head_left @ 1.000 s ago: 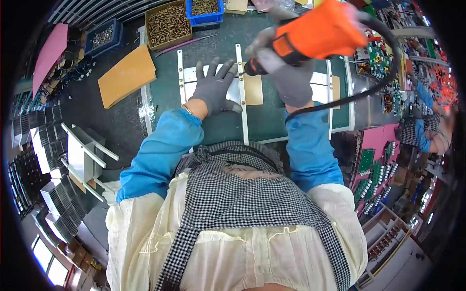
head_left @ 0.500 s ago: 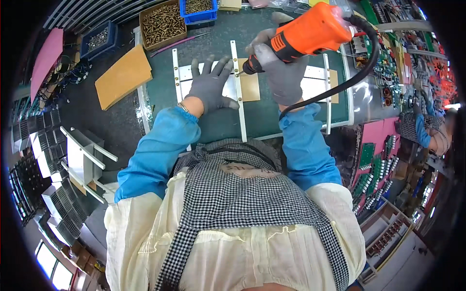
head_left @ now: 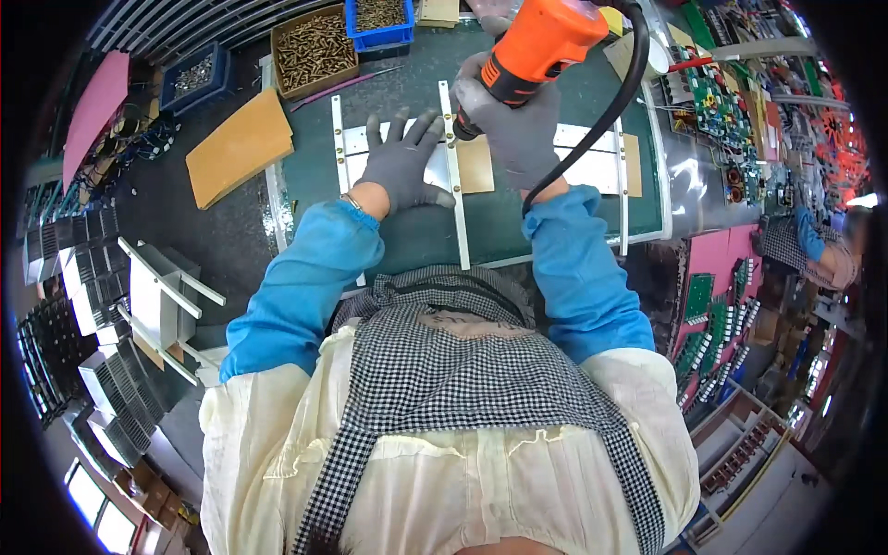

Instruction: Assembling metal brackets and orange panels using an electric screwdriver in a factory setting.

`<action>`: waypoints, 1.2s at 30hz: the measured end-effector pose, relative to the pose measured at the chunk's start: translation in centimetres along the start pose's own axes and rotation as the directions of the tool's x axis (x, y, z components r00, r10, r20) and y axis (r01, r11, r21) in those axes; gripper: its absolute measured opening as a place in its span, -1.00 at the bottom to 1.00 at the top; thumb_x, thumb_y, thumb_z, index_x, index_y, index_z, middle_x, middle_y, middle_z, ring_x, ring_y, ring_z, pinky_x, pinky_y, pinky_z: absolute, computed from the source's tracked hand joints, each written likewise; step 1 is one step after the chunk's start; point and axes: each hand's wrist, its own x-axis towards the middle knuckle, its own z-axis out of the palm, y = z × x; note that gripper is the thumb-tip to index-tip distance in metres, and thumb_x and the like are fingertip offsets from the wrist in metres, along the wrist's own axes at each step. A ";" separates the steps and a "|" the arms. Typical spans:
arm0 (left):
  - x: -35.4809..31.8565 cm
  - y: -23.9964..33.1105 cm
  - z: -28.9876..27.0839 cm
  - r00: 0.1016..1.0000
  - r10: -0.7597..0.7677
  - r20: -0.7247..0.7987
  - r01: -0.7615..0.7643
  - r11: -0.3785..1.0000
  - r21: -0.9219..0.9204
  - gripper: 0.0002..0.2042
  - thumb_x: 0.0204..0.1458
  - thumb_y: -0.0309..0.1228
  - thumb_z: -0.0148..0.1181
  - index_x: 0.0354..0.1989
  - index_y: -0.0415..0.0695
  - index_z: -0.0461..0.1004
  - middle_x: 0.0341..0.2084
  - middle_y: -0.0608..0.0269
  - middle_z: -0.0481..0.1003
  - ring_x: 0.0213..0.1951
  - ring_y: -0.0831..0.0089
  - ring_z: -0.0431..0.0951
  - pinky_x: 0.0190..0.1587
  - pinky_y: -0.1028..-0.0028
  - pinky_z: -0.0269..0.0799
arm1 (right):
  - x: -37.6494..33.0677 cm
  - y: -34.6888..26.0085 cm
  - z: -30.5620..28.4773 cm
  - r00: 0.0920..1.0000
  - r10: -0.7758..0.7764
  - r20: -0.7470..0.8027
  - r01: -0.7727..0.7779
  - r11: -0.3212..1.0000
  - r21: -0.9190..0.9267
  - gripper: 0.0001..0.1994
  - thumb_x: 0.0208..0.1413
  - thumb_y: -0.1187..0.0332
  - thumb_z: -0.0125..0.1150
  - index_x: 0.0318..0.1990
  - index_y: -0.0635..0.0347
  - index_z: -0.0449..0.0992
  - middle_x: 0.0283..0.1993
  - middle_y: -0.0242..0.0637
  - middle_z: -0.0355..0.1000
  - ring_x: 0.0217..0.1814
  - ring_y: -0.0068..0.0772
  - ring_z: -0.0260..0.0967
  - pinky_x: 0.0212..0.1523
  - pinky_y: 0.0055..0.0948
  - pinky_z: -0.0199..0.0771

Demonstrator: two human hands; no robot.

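Observation:
My left hand [head_left: 407, 168], in a grey glove, lies flat with fingers spread over a white panel, its fingertips beside the middle metal strip [head_left: 458, 208]. My right hand [head_left: 520, 134], gloved too, is wrapped round an orange and black power screwdriver [head_left: 548, 44] with a thick black cable [head_left: 618, 111]. The tool's nose points down-left at the middle strip; its bit is hard to make out. Brass-coloured screws dot this strip, the left strip [head_left: 339, 139] and the right strip [head_left: 622, 194]. A brown card piece [head_left: 477, 166] shows beside the middle strip.
Beyond my hands stand a box of brass screws [head_left: 316, 51] and a blue bin [head_left: 380, 23]. Brown card sheets [head_left: 239, 148] lie at left, near a dark blue bin [head_left: 196, 79]. Assembled white frames [head_left: 162, 301] stand at lower left. Circuit boards [head_left: 717, 120] crowd the right; a co-worker [head_left: 814, 245] sits there.
My right hand and the screwdriver have shifted left and slightly away from me, the tool tilting more upright. The cable has swung left with it. My left hand stays in place.

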 end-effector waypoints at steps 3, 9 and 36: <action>0.0 -0.1 0.3 0.999 0.018 -0.048 -0.019 1.000 -0.024 0.21 -0.45 0.36 0.36 0.44 -0.02 0.04 0.45 0.29 0.01 0.46 0.02 -0.13 0.37 -0.28 -0.46 | -0.9 -1.1 -0.5 1.000 -0.012 -0.013 0.013 1.000 0.024 -0.42 -0.04 0.63 0.16 0.22 0.30 0.21 -0.32 -0.29 0.47 -0.30 -0.40 0.48 -0.19 -0.30 0.56; 0.1 -0.3 0.8 0.996 0.035 -0.083 -0.038 0.998 -0.044 0.24 -0.47 0.39 0.33 0.45 -0.02 0.00 0.45 0.25 0.00 0.46 -0.02 -0.14 0.37 -0.27 -0.44 | -5.0 -1.9 -1.6 0.994 -0.086 -0.065 0.096 0.978 0.183 -0.32 -0.11 0.69 0.18 0.25 0.35 0.12 -0.31 -0.30 0.47 -0.25 -0.50 0.45 -0.15 -0.42 0.52; 0.4 -0.3 1.1 0.999 0.006 -0.034 -0.004 0.998 0.060 0.24 -0.45 0.35 0.38 0.46 -0.02 -0.01 0.46 0.24 -0.02 0.47 -0.01 -0.16 0.38 -0.29 -0.46 | -6.7 1.7 -0.9 0.990 -0.136 0.040 0.141 0.943 -0.300 -0.43 -0.06 0.70 0.15 0.17 0.29 0.18 -0.16 -0.37 0.36 -0.18 -0.57 0.38 -0.06 -0.52 0.45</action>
